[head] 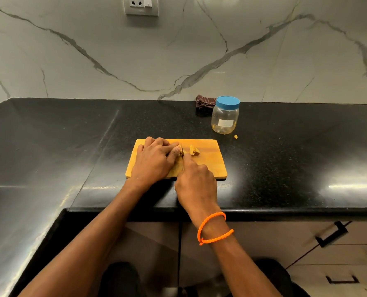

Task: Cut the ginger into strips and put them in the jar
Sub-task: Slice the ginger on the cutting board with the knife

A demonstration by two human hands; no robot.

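Note:
A wooden cutting board (pixel 210 163) lies on the black counter. My left hand (pixel 154 159) holds a piece of ginger (pixel 180 151) down on the board with curled fingers. My right hand (pixel 196 183) grips a knife, index finger stretched along its back; the blade is almost hidden between my hands. Cut ginger pieces (pixel 193 150) lie just right of the blade. A clear jar (pixel 225 117) with its blue lid (pixel 228 102) on stands behind the board to the right.
A dark checked cloth (pixel 204 105) is bunched against the marble wall behind the jar. A small ginger scrap (pixel 235 136) lies on the counter (pixel 285 157) by the jar. Drawers with black handles (pixel 332 234) are below right.

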